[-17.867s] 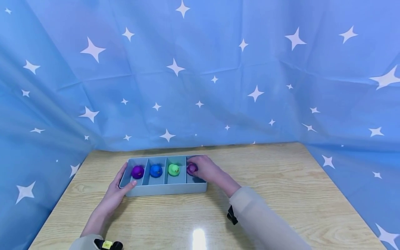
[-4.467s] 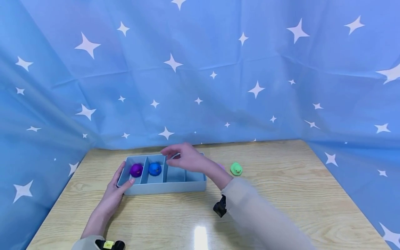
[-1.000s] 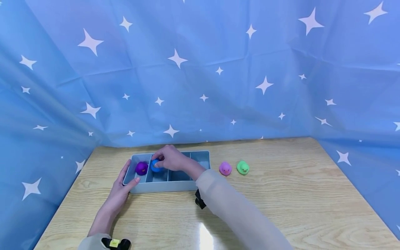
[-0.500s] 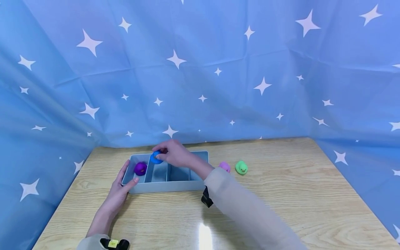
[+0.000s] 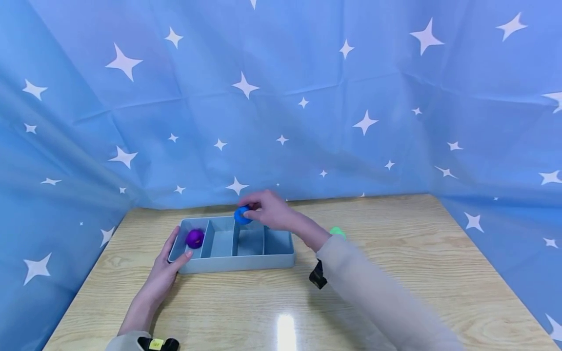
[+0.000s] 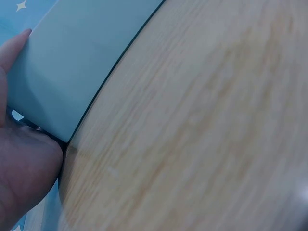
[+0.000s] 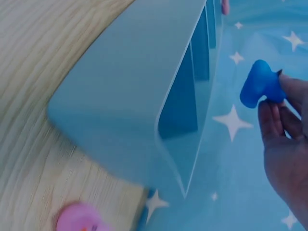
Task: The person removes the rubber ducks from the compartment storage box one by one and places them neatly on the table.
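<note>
Pinching the blue duck [image 5: 242, 215] in its fingertips, the right hand [image 5: 273, 210] hangs with the tray [image 5: 237, 264] below its fingers; the left hand [image 5: 163, 270] clasps the tray's end, the purple duck [image 5: 195, 239] just beside its thumb.

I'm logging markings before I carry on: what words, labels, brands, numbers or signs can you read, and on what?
Readable text: none.
Yellow label on the left wrist camera: dark marks, too small and blurred to read.
Tray, blue duck, purple duck: no lettering shows.
</note>
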Motion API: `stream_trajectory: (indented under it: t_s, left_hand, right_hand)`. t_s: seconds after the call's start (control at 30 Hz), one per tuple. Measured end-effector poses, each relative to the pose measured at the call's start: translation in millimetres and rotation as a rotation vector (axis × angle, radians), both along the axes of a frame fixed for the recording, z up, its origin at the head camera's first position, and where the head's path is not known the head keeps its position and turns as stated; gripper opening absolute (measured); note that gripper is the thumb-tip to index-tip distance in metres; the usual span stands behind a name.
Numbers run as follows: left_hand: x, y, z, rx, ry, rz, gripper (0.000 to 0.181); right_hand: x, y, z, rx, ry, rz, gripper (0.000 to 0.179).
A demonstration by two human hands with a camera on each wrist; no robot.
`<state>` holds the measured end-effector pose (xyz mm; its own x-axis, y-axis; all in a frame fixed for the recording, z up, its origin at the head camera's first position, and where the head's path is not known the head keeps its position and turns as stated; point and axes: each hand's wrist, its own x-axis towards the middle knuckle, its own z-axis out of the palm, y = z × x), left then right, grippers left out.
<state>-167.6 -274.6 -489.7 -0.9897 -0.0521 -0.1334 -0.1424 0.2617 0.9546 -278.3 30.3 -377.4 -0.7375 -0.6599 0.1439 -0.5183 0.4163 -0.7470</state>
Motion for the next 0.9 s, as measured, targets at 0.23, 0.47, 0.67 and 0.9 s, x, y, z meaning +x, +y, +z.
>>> stream_trajectory:
  t_s: [0.23,0.47,0.67,0.9]
  left_hand:
    - [-0.4,2.3,-1.3,0.000,-0.020,-0.001,0.090]
    - [-0.1,-0.7,0.3,-0.012,-0.010,-0.009,0.090]
    - [-0.4,0.0,0.5,-0.001,-0.007,-0.027,0.090]
    - [1.5,0.6,-0.3,0.022,0.010,-0.028,0.089]
  right_hand:
    - [-0.4,44,1.5,-0.013,0.043,-0.029,0.028]
    - [1.4,95,4.0,-0.030,0.080,-0.069,0.027]
    - [6.3,135,-0.7,-0.060,0.071,-0.123,0.028]
    - [9.8,167,-11.4,-0.078,0.068,-0.188,0.027]
